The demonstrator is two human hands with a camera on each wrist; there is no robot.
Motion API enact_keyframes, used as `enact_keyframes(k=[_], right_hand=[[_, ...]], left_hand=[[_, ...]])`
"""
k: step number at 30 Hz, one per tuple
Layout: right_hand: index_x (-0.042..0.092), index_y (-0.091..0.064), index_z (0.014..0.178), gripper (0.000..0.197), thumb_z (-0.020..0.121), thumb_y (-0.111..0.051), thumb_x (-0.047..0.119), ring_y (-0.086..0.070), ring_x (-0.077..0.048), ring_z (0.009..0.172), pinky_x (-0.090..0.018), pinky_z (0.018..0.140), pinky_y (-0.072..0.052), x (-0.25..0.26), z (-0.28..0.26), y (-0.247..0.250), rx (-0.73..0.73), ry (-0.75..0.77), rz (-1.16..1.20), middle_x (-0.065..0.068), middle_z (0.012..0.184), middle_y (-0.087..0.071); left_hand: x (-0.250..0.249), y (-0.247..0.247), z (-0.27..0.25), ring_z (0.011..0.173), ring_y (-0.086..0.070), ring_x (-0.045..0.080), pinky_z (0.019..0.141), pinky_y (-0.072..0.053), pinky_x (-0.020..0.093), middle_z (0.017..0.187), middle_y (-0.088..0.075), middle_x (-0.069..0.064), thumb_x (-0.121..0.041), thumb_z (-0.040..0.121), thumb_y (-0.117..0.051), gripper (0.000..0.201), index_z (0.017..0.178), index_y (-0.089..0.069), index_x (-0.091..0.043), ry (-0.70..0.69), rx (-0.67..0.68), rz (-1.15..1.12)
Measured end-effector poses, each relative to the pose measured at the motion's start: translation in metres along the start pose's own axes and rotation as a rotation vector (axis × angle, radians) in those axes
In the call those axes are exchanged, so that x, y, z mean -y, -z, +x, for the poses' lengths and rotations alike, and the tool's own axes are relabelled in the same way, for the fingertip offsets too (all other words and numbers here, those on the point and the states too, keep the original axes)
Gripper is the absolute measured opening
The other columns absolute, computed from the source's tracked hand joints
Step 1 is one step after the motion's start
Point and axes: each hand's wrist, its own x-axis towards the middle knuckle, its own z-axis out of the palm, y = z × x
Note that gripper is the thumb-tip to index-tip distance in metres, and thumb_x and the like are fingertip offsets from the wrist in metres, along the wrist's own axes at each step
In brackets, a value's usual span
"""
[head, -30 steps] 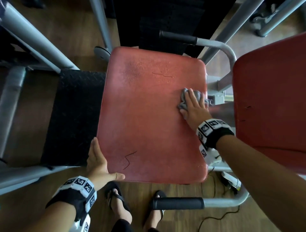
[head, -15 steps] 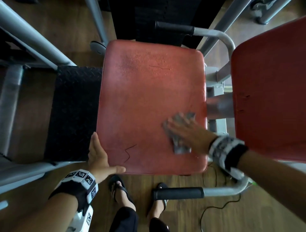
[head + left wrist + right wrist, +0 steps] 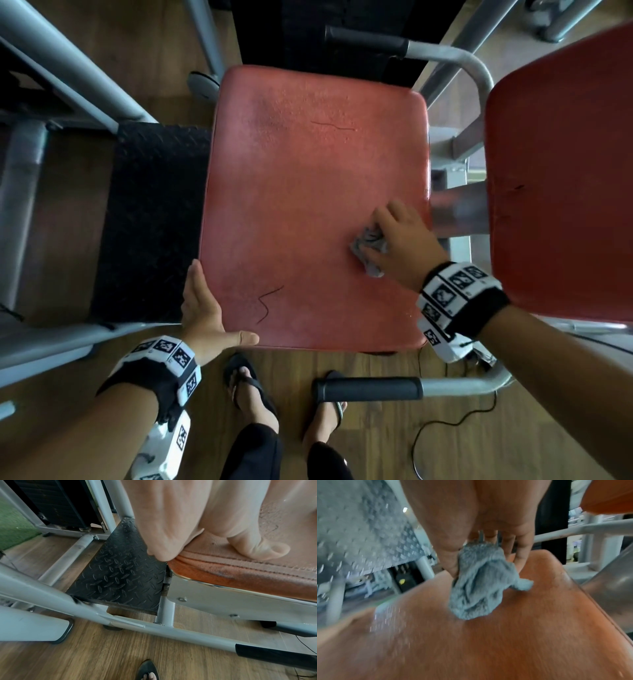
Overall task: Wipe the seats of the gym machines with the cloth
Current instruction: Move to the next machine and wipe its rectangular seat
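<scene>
The worn red seat (image 3: 308, 205) fills the middle of the head view, with a dark crack near its front. My right hand (image 3: 380, 233) sits on the seat's right side, fingers curled round a bunched grey cloth (image 3: 368, 250) that presses on the vinyl. The right wrist view shows the cloth (image 3: 477, 588) wadded under my right hand (image 3: 488, 555) on the seat (image 3: 505, 642). My left hand (image 3: 205, 308) rests at the seat's near left corner, fingers straight along the side and thumb along the front edge. In the left wrist view the left hand's (image 3: 188, 520) thumb lies on the seat (image 3: 240, 574).
A second red pad (image 3: 565, 171) stands close on the right. A black-gripped handle (image 3: 368, 389) crosses below the seat's front, another handle (image 3: 366, 42) beyond its far edge. A black tread plate (image 3: 150, 219) and grey frame tubes (image 3: 68, 68) lie left. My sandalled feet (image 3: 250, 387) and a cable (image 3: 445, 428) are on the wood floor.
My right hand swept the cloth from the seat's far right edge toward me, then back a little, and its flat fingers have curled round the cloth. The left hand stayed at the corner.
</scene>
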Motion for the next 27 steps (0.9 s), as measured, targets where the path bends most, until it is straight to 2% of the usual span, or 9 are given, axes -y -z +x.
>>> enact_keyframes(k=[4,6,9,13,16,18,21,23,27], right_hand=[[0.016,-0.044,0.082,0.038,0.075,-0.076,0.035,-0.047,-0.017,0.076,-0.024,0.063,-0.040,0.009,-0.017,0.040,-0.248,-0.040,0.130,0.003,0.093,-0.044],[0.014,-0.046,0.083,0.039,0.073,-0.078,0.034,-0.050,-0.016,0.078,-0.025,0.063,-0.045,0.012,-0.027,0.050,-0.268,-0.023,0.169,0.002,0.096,-0.047],[0.018,-0.046,0.088,0.044,0.067,-0.082,0.033,-0.055,-0.018,0.074,-0.033,0.061,-0.049,0.008,-0.041,0.048,-0.140,-0.089,0.158,0.005,0.087,-0.055],[0.027,-0.051,0.099,0.043,0.071,-0.077,0.046,-0.061,-0.014,0.067,-0.024,0.056,-0.042,-0.002,-0.046,0.043,0.017,-0.256,0.141,0.008,0.077,-0.063],[0.021,-0.060,0.100,0.025,0.082,-0.069,0.036,-0.064,-0.018,0.078,-0.027,0.065,-0.046,-0.008,-0.038,0.052,-0.039,-0.207,0.141,0.002,0.086,-0.067],[0.020,-0.063,0.105,0.024,0.083,-0.069,0.025,-0.066,-0.020,0.084,-0.028,0.072,-0.049,-0.010,-0.029,0.067,-0.076,-0.196,0.124,0.000,0.091,-0.069],[0.023,-0.064,0.114,0.038,0.078,-0.075,0.020,-0.062,-0.010,0.084,-0.013,0.075,-0.044,-0.006,-0.019,0.100,-0.239,-0.153,0.142,0.002,0.094,-0.068],[0.020,-0.067,0.108,0.033,0.076,-0.078,0.019,-0.061,-0.003,0.084,-0.004,0.077,-0.042,0.000,-0.017,0.123,-0.374,-0.091,0.191,0.003,0.096,-0.069],[0.011,-0.067,0.087,0.017,0.077,-0.080,0.016,-0.061,-0.005,0.082,-0.014,0.077,-0.048,0.014,-0.024,0.149,-0.505,0.046,0.196,0.002,0.090,-0.067]], left_hand=[[0.002,0.000,0.000,0.146,0.016,0.019,0.118,-0.003,0.050,0.153,0.033,-0.013,-0.026,0.048,-0.095,0.162,0.138,0.038,-0.038,-0.037,0.005,-0.016],[0.003,0.000,-0.001,0.146,0.015,0.019,0.118,-0.005,0.050,0.152,0.032,-0.014,-0.025,0.048,-0.095,0.161,0.138,0.038,-0.039,-0.044,0.007,-0.024],[0.001,0.000,-0.002,0.146,0.012,0.020,0.118,-0.008,0.050,0.152,0.031,-0.016,-0.022,0.050,-0.095,0.160,0.137,0.038,-0.041,-0.030,0.003,-0.038],[0.001,0.000,-0.001,0.146,0.011,0.021,0.118,-0.008,0.050,0.153,0.030,-0.014,-0.020,0.050,-0.095,0.160,0.137,0.038,-0.041,-0.032,-0.001,-0.040],[0.002,0.000,0.000,0.146,0.011,0.020,0.117,-0.007,0.050,0.152,0.030,-0.016,-0.021,0.050,-0.095,0.160,0.136,0.038,-0.043,-0.036,0.003,-0.038],[0.002,0.000,0.000,0.146,0.010,0.021,0.118,-0.008,0.051,0.152,0.029,-0.017,-0.022,0.050,-0.095,0.160,0.136,0.038,-0.043,-0.035,0.003,-0.042],[0.003,-0.001,0.000,0.146,0.009,0.021,0.118,-0.010,0.051,0.152,0.028,-0.018,-0.021,0.048,-0.095,0.161,0.136,0.038,-0.045,-0.026,-0.004,-0.044],[0.003,-0.001,0.001,0.146,0.008,0.021,0.118,-0.012,0.052,0.152,0.028,-0.019,-0.021,0.048,-0.095,0.161,0.134,0.038,-0.047,-0.025,-0.011,-0.048],[0.004,-0.001,0.000,0.146,0.006,0.024,0.117,-0.012,0.053,0.153,0.026,-0.016,-0.020,0.047,-0.096,0.161,0.135,0.037,-0.046,-0.025,-0.018,-0.055]])
